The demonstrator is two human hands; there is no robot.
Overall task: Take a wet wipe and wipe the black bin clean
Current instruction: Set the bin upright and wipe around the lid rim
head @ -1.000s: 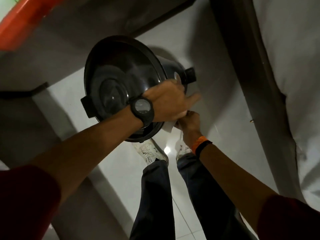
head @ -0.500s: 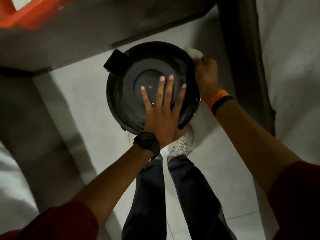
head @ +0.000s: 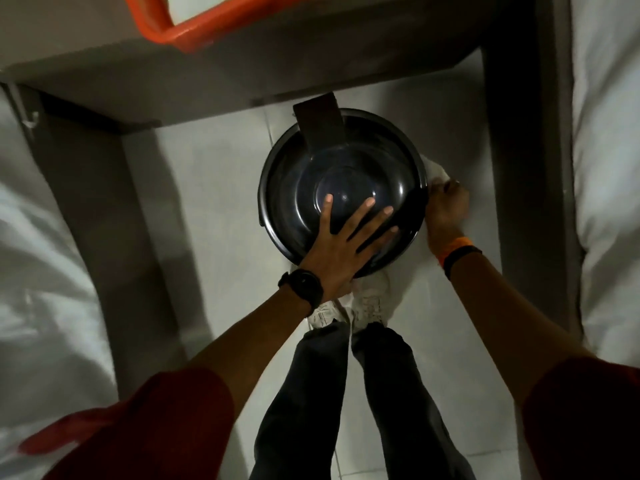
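The round black bin [head: 294, 174] stands on the white tiled floor in front of my feet, seen from straight above, its flat tab pointing away from me. My left hand [head: 346, 244] lies flat with fingers spread on the bin's top surface. My right hand [head: 445, 206] is closed on a white wet wipe [head: 437, 169] and presses it against the bin's right outer side. Most of the wipe is hidden under the hand.
A grey table edge [head: 207, 88] with an orange-rimmed object [head: 166, 32] on it runs just behind the bin. A grey bed frame [head: 526, 168] and white bedding [head: 609, 133] stand to the right. More white bedding [head: 41, 254] lies to the left.
The bin went from tilted to upright under my flat left hand. My right hand with the wipe has slid from the bin's far right rim down along its right side.
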